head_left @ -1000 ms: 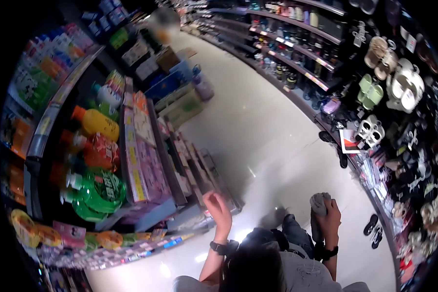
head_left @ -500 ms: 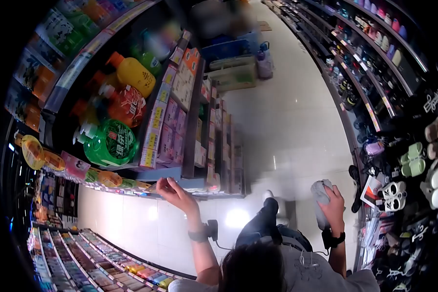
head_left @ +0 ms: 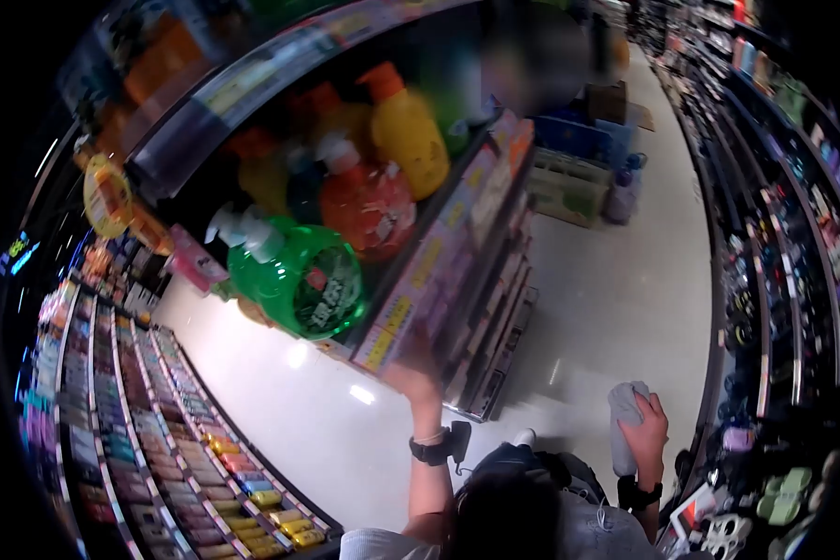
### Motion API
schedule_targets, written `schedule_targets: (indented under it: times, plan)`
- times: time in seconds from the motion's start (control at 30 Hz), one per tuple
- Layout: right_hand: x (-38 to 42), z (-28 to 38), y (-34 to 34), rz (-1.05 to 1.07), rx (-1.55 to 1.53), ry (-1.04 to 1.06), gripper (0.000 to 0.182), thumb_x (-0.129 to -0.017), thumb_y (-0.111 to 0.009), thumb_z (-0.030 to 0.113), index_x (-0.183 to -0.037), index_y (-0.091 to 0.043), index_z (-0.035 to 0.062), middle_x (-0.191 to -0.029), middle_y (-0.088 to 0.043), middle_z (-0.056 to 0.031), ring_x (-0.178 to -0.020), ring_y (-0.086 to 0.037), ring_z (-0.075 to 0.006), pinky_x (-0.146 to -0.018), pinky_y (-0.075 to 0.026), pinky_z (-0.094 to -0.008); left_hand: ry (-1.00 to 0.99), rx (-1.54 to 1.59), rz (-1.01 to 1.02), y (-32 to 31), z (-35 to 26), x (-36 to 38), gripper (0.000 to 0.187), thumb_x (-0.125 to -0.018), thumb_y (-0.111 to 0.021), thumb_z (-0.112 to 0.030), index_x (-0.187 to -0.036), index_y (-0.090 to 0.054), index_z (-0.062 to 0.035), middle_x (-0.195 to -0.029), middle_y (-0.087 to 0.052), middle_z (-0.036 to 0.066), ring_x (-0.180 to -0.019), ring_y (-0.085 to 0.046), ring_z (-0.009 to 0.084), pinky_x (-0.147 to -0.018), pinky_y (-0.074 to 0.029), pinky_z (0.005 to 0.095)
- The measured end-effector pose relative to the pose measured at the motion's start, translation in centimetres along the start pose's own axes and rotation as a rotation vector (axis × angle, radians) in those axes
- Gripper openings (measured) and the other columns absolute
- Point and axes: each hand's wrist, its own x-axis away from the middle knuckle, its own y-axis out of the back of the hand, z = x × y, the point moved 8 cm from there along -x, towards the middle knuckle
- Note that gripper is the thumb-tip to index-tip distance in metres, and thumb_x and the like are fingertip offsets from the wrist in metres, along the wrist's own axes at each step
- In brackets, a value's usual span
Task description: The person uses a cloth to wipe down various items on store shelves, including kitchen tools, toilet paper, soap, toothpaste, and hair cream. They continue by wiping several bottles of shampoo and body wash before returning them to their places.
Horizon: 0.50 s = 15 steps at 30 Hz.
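The cloth [head_left: 623, 439] is hanging over the floor [head_left: 607, 289]; the right hand [head_left: 646, 427] is holding it, and a firm grip should be preventing slips. The left hand [head_left: 413, 375], blurred, is reaching beside the shelf [head_left: 427, 269]; one cannot tell its grip.

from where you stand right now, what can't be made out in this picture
All in the head view:
Left bare hand: motion blur smears the fingers, so any contact is unclear.
Crumpled grey cloth-like item: the right bare hand covers part, hiding its full shape.
Yellow-and-white price labels: too blurred and small to read.
Orange-red plastic pump bottle: blur smears its text.
Light grey left sleeve: cut off by the bottom edge.
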Motion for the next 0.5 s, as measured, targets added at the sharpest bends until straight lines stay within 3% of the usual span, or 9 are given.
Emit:
schedule_targets:
  times: [0.17,0.3,0.4,0.43,0.5]
  plan:
    - [-4.8,1.3,-4.3,0.145,-0.013,0.076,0.052,-0.061,-0.077,0.006,-0.111,-0.064,0.0046,-0.102,-0.058,-0.0157,-0.092,-0.061,-0.0363,-0.081,-0.052,-0.0394,-0.1,0.048,0.002,0.6,1.3,-0.1,0.04,-0.08,-0.079,-0.013,-0.11,-0.058,0.0016,-0.103,-0.064,0.014,-0.092,-0.06,0.0265,-0.083,-0.049,0.0378]
    - [-9.0,3.5,-7.8,0.285,-0.095,0.143,0.055,-0.058,-0.079,0.008,-0.111,-0.064,0.0038,-0.103,-0.059,-0.0166,-0.093,-0.061,-0.0359,-0.082,-0.052,-0.0389,-0.092,-0.139,-0.044,0.9,0.1,0.0,0.049,-0.072,-0.085,-0.016,-0.111,-0.06,0.0005,-0.101,-0.067,0.012,-0.094,-0.062,0.0223,-0.084,-0.049,0.0356]
    - [-11.9,5.8,-9.8,0.3,-0.152,0.35,0.053,-0.058,-0.08,0.012,-0.109,-0.066,0.0069,-0.1,-0.058,-0.0146,-0.088,-0.061,-0.0367,-0.076,-0.053,-0.0414,-0.081,-0.095,-0.092,1.3,-0.6,1.0,0.05,-0.069,-0.086,-0.015,-0.109,-0.061,0.0014,-0.1,-0.067,0.013,-0.095,-0.062,0.0217,-0.085,-0.049,0.0355]
    - [-13.0,6.6,-10.5,0.352,-0.151,0.373,0.055,-0.057,-0.08,0.012,-0.109,-0.067,0.0074,-0.101,-0.058,-0.0147,-0.088,-0.061,-0.0369,-0.075,-0.053,-0.0418,0.033,-0.053,-0.085,1.4,0.4,1.9,0.064,-0.066,-0.088,-0.014,-0.117,-0.054,0.0018,-0.108,-0.062,0.014,-0.1,-0.06,0.0228,-0.089,-0.047,0.0356]
    - [-14.5,8.4,-10.9,0.404,-0.149,0.472,0.056,-0.056,-0.08,0.012,-0.11,-0.067,0.0082,-0.102,-0.058,-0.0149,-0.089,-0.062,-0.037,-0.076,-0.053,-0.0422,-0.116,-0.088,-0.249,2.2,0.6,4.5,0.073,-0.064,-0.089,-0.013,-0.122,-0.046,0.0012,-0.113,-0.057,0.014,-0.104,-0.057,0.0229,-0.092,-0.046,0.0349]
